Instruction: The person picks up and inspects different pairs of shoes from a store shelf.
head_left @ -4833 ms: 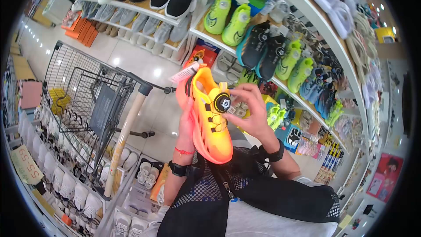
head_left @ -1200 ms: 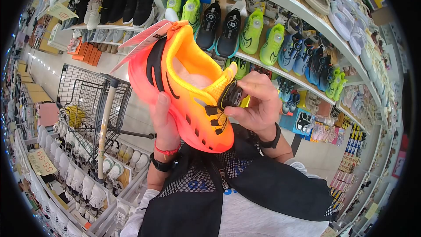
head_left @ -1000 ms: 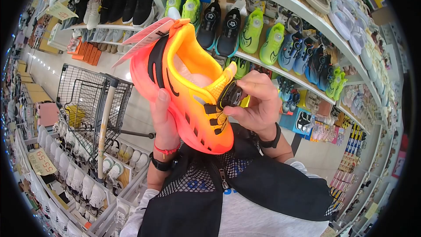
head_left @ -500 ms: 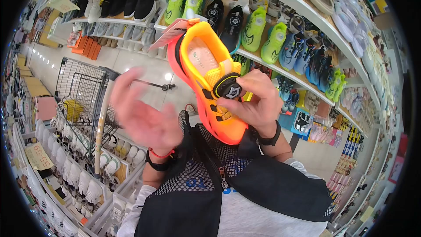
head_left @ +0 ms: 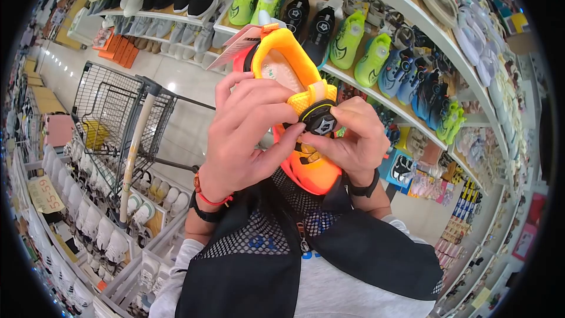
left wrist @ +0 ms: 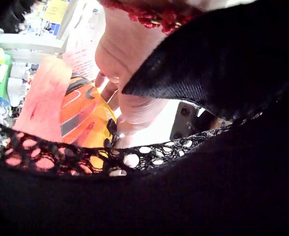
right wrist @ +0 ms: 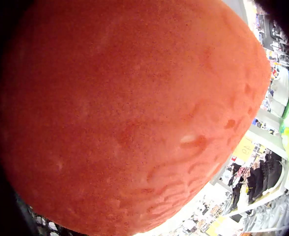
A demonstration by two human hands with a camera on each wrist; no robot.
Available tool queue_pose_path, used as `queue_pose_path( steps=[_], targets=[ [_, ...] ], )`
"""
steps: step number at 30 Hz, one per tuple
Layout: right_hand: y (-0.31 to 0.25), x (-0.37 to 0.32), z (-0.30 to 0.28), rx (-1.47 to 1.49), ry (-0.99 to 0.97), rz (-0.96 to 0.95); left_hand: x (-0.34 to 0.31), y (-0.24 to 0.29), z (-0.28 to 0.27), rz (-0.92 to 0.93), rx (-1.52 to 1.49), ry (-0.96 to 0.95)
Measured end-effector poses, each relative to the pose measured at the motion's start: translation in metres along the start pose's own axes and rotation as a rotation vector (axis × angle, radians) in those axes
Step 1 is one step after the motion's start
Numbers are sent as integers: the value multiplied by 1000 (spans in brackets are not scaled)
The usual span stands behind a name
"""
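Note:
An orange-yellow sneaker (head_left: 306, 174) with a red-orange sole hangs in front of the body, opening up and toe down. On its tongue is a round black dial (head_left: 319, 119) with a star mark. My right hand (head_left: 357, 136) pinches the dial from the right between thumb and fingers. From the left, my left hand (head_left: 250, 129) reaches across the shoe, its thumb and index finger pinching the dial's edge. A pink paper tag (head_left: 236, 44) hangs at the heel. Black fabric covers much of the left wrist view; the sole (right wrist: 134, 108) fills most of the right wrist view.
Shelves ahead hold green sneakers (head_left: 348, 39), black ones (head_left: 321, 30) and blue ones (head_left: 395, 70). A wire shopping cart (head_left: 109, 118) with a pale handle stands at left. White shoes (head_left: 87, 212) line a lower rack beside a price sign (head_left: 46, 194).
The left hand has let go of the sneaker's side, swung away and come to the dial. The sneaker has turned more upright and shifted right. The right hand has kept its pinch on the dial.

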State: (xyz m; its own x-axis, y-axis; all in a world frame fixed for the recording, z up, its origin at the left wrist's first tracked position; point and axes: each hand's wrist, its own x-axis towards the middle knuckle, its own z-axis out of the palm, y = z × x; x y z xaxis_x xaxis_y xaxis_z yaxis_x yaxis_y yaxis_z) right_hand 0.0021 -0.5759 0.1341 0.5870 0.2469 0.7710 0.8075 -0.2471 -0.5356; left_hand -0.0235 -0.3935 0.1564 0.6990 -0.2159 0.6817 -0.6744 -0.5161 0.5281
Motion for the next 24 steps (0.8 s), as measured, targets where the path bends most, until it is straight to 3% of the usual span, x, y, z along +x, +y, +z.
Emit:
queue_pose_path(
  steps=[3, 10, 15, 24],
  targets=[
    [2, -2, 5, 61, 102, -46, -2, 5, 0, -5, 52, -1],
    [2, -2, 4, -3, 66, -68, -3, 5, 4, -12, 17, 55],
    [1, 2, 1, -68, -64, -79, -6, 2, 5, 24, 57, 49],
    [-2, 0, 4, -20, -9, -115, -10, 2, 11, 131, 148, 130]
  ],
)
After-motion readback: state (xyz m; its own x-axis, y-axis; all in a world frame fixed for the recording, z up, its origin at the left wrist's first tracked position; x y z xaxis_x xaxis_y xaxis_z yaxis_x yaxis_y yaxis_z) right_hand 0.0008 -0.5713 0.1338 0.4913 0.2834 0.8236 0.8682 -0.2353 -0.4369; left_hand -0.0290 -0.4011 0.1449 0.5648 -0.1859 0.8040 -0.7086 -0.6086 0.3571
